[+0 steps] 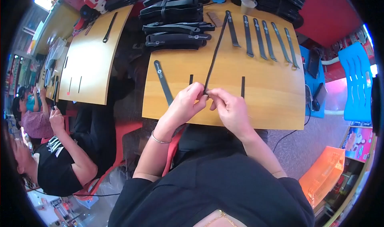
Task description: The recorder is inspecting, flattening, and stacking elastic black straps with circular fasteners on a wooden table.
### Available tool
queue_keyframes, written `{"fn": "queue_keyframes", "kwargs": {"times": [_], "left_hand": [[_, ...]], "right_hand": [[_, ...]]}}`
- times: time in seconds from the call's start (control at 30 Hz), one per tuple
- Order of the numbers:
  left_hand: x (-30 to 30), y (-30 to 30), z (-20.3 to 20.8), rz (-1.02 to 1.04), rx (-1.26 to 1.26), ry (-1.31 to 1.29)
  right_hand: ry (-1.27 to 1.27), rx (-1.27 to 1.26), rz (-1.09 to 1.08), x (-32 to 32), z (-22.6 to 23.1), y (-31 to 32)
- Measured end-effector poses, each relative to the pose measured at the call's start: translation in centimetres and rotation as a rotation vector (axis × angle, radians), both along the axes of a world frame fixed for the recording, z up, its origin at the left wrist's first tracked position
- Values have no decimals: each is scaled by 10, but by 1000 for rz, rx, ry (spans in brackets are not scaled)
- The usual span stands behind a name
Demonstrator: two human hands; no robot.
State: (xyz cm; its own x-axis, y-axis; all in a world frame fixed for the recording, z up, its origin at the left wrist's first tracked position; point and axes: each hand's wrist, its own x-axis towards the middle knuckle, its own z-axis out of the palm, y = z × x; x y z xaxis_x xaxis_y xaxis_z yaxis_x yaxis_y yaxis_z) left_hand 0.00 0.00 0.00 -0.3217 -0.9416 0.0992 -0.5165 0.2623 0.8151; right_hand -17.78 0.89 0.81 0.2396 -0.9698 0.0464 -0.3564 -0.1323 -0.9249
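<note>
Near the table's front edge, my left hand (187,102) and my right hand (232,110) meet at the near end of a narrow black strap (216,51). Both hands pinch that end between thumbs and fingers, which partly hide it. From there the strap runs away from me, seen nearly edge-on, to the far side of the wooden table (176,109). A dark strap with a rounded tip (161,78) lies to the left of my left hand. Beyond my right hand, several similar straps (258,35) are laid side by side.
Stacked bundles of dark straps (172,25) stand at the back left, with more black bundles (280,7) at the back right beside a plastic cup (248,3). Two short black strips (243,86) mark the tabletop. A co-worker (68,163) sits left, at another table (90,63).
</note>
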Motion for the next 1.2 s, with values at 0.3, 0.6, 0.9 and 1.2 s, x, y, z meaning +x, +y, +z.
{"fn": "queue_keyframes", "kwargs": {"times": [0.3, 0.6, 0.9, 1.2], "left_hand": [[-12, 2, 9, 148, 26, 139], [16, 5, 1, -100, 247, 364], [-29, 25, -11, 247, 217, 1067], [-47, 27, 3, 145, 173, 1052]], "right_hand": [[110, -32, 36, -4, 15, -3], [39, 7, 129, -13, 24, 2], [232, -134, 130, -35, 50, -8], [-546, 11, 153, -25, 24, -9]]}}
